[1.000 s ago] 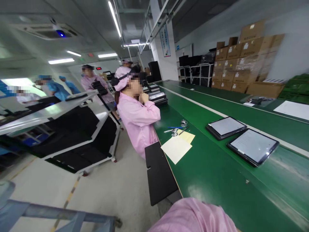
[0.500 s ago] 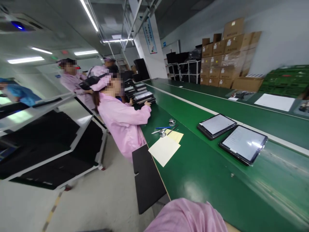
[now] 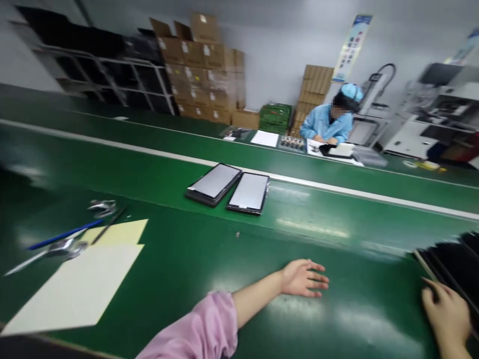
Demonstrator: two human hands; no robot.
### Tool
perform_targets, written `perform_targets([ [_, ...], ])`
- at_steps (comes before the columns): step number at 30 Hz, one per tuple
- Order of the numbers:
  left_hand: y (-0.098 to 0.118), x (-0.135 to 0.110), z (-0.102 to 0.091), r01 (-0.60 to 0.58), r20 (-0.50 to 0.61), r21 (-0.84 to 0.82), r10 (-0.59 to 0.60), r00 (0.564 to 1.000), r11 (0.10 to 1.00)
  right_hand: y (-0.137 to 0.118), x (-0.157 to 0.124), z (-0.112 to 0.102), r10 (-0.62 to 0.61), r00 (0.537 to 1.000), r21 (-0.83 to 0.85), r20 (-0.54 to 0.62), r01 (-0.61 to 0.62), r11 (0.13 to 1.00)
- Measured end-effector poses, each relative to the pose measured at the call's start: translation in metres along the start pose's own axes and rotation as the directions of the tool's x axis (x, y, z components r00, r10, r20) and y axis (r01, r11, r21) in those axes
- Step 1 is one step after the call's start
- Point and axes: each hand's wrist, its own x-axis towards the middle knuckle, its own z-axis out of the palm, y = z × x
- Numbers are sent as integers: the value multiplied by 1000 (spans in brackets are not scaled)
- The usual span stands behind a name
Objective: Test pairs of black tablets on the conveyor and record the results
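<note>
My left hand (image 3: 305, 278) is stretched over the green table (image 3: 209, 254), fingers spread and nothing in them. At the right edge, my right hand (image 3: 447, 311) is beside a row of dark flat panels (image 3: 456, 259), thumb and forefinger apart. Whether it touches them is hard to tell through the blur. Two tablets with light screens lie further back: the left tablet (image 3: 215, 180) rests on something dark, and the right tablet (image 3: 250, 192) lies beside it.
White paper (image 3: 80, 284) and a yellow sheet (image 3: 127, 230) lie at left with a blue pen (image 3: 65, 234) and shiny metal rolls (image 3: 102, 207). Across the table a co-worker in blue (image 3: 327, 122) bends over work. Stacked cartons (image 3: 204, 75) stand behind.
The view has swung right, away from the co-workers in pink. Both my hands and the dark panels are now visible; before, only a pink sleeve showed.
</note>
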Motion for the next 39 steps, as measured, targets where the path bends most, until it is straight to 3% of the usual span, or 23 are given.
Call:
perform_targets([
  [3,-1,2,7,0,14,-29,1,1000,1000,11,-10,-25,-134,988,-107,78,142,984],
  [6,2,27,15,-46,-86,-18,45,995,999,8,-2,-35,-208,951,-130,227,242,962],
  [8,2,59,24,-71,-130,15,72,989,997,14,8,-35,-223,917,-109,332,272,956],
  [12,-18,124,48,-16,-87,99,25,996,995,39,19,-22,-149,896,-161,419,235,959],
  [15,-37,142,61,34,-54,184,-25,998,982,47,21,-12,-171,873,-139,457,260,956],
  [19,-42,139,66,72,-35,276,-64,997,959,45,22,-7,-144,873,-119,465,222,968],
  [25,-33,139,64,102,-66,350,-84,994,931,41,18,0,-131,908,55,398,120,991],
  [29,-34,142,64,100,-77,375,-76,994,922,4,12,15,-115,934,190,338,51,980],
  [32,-36,142,64,68,-82,398,-39,996,915,-30,-7,20,-53,953,197,297,-7,980],
  [35,-37,140,61,-15,-84,439,58,995,899,-38,-40,3,150,979,112,141,-166,980],
  [36,-37,141,60,-53,-83,457,101,991,888,-32,-52,-7,260,965,75,41,-262,962],
  [37,-37,143,60,-92,-81,477,148,986,874,-23,-62,-18,393,915,63,-92,-389,919],
  [38,-38,147,61,-129,-77,499,192,978,857,-10,-71,-30,536,812,116,-230,-524,844],
  [39,-39,152,64,-160,-73,524,232,970,837,5,-78,-41,667,667,228,-332,-630,742],
])
